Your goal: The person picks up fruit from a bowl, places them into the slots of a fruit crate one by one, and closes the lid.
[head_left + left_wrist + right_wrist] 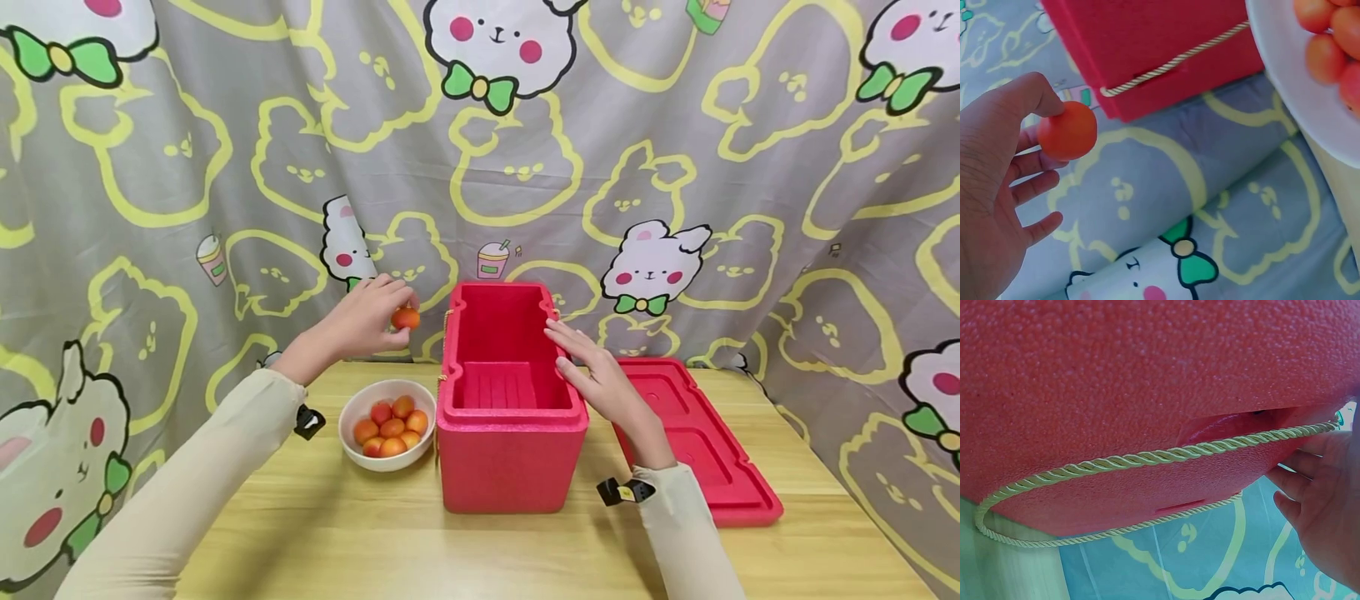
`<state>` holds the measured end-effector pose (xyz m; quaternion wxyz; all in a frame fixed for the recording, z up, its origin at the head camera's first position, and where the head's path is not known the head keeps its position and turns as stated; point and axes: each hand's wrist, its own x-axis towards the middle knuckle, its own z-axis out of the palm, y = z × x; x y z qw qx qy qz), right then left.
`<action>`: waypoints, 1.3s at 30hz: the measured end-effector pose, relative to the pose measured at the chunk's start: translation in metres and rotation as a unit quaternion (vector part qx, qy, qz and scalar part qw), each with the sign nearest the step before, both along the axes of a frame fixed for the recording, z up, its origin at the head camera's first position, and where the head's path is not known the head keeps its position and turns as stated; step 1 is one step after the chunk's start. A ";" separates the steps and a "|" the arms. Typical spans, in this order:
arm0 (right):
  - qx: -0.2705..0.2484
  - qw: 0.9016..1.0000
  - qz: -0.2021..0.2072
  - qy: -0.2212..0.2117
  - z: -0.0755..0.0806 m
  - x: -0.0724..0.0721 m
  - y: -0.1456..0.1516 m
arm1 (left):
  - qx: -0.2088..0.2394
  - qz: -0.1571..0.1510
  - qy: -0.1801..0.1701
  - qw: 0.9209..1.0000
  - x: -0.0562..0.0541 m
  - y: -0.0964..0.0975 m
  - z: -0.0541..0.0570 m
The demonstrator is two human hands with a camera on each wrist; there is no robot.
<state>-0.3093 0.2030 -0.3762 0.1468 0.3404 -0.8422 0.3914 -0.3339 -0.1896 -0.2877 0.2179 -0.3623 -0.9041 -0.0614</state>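
Observation:
My left hand [366,315] pinches an orange-red apricot [1069,131] between thumb and fingertips, raised just left of a red foam box [513,468]. The box stands uncovered, and its visible floor is bare and ribbed. Below that hand, a white bowl [384,463] holds several more apricots [392,427] against the box's left side. My right hand [600,377] rests on the box's right rim with its fingers extended. A twisted gold cord [1204,449] hangs along the box's side by that hand.
A red lid [712,471] lies on the wooden table [352,533] to the right of the box, partly behind my right forearm. A grey curtain [517,183] with cartoon bears hangs close behind the table and along both sides.

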 end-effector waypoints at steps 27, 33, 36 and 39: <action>-0.005 1.000 -0.001 -0.002 -0.002 0.000 -0.001 | 0.010 -0.063 0.005 0.998 -0.001 0.063 0.007; 0.000 1.000 -0.003 0.005 -0.001 0.000 -0.001 | -0.004 -0.072 -0.004 0.997 -0.003 0.072 0.000; -0.001 1.000 -0.004 0.002 -0.001 0.000 -0.002 | -0.011 -0.071 -0.009 0.997 -0.004 0.075 -0.001; -0.003 1.000 -0.005 -0.003 0.000 0.001 -0.003 | -0.019 -0.071 -0.014 0.997 -0.004 0.078 -0.002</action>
